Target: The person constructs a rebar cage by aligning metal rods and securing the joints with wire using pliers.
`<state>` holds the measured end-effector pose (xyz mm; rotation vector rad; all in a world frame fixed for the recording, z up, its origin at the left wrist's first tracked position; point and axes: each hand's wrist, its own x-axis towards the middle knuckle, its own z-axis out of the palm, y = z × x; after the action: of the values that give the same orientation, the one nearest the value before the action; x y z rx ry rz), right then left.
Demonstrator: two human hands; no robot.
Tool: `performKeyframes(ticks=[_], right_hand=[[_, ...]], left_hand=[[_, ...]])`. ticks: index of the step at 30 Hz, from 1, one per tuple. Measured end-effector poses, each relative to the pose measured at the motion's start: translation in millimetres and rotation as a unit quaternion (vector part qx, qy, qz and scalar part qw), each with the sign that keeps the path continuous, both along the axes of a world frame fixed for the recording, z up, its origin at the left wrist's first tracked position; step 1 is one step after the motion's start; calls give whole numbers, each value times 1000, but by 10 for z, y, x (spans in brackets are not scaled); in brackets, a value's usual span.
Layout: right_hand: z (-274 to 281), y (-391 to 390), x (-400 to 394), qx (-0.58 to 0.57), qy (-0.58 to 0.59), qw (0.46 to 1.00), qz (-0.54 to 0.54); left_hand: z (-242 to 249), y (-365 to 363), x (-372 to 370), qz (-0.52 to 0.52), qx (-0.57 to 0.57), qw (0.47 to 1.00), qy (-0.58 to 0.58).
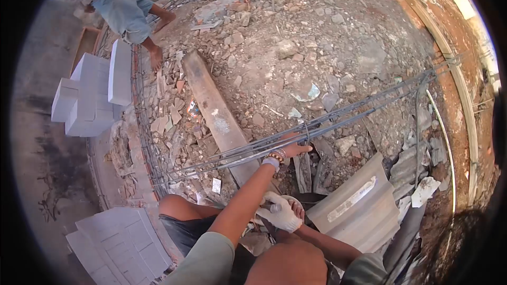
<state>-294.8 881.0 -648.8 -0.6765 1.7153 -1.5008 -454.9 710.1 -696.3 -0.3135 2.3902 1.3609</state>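
A bundle of long steel reinforcing bars (348, 117) runs diagonally across the view, with a thin metal ring (307, 131) around it. My left hand (289, 151), bare with beads and a pale band at the wrist, is closed around the lower bars beside that ring. Closer to my knees, my right hand (285, 217) wears a white knitted glove that leaves some fingertips showing. Its fingers are curled around something with a greyish round end, whose kind I cannot make out. Beneath the bars lies a worn wooden plank (214, 108).
Broken rubble (264, 68) covers the ground. Corrugated sheets (359, 203) lie at the right. Pale blocks are stacked at left (87, 97) and lower left (121, 245). Another person (124, 13) stands barefoot at upper left. A long timber (454, 68) edges the right side.
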Motion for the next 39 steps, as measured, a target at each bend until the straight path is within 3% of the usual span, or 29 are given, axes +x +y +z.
performKeyframes(ticks=[5, 8, 9, 10, 11, 12, 13, 14, 17, 18, 22, 25, 31, 34, 39], right_hand=[[-444, 74, 221, 187, 107, 976, 28], [-264, 261, 195, 231, 159, 960, 7], [-65, 319, 126, 214, 151, 965, -18], [155, 343, -8, 167, 96, 981, -34], [416, 308, -255, 73, -76, 994, -35], [606, 324, -381, 51, -134, 984, -109], [780, 361, -481, 28, -191, 964, -184], [863, 385, -582, 2, -246, 934, -259], [891, 474, -904, 66, -159, 922, -347], [712, 546, -935, 62, -179, 911, -366], [418, 774, -1188, 184, -142, 942, -243], [398, 767, -1280, 223, -107, 950, -192], [80, 884, -1349, 247, -95, 956, -130], [-28, 937, -1433, 263, -44, 958, -105], [57, 930, -1480, 309, -93, 944, -71]], left_hand=[[-81, 1, -58, -49, -36, 994, -86], [-458, 66, 119, 7, -127, 971, 201], [-338, 68, 111, -13, -93, 992, 89], [-216, 71, 106, -34, -71, 997, -26], [-221, 96, 122, -23, -53, 997, -52], [-212, 117, 125, -12, -36, 996, -77], [-137, 212, 215, -13, -134, 990, 40], [-116, 299, 285, 14, -156, 986, 59], [-43, 538, 469, 85, -193, 970, 121], [-6, 601, 519, 103, -186, 966, 147], [87, 711, 580, 138, -171, 959, 179], [215, 843, 610, 143, -284, 936, 151], [108, 904, 604, 135, -198, 965, 111], [318, 964, 535, 93, -149, 981, -79], [198, 985, 623, 62, -158, 985, -31]])
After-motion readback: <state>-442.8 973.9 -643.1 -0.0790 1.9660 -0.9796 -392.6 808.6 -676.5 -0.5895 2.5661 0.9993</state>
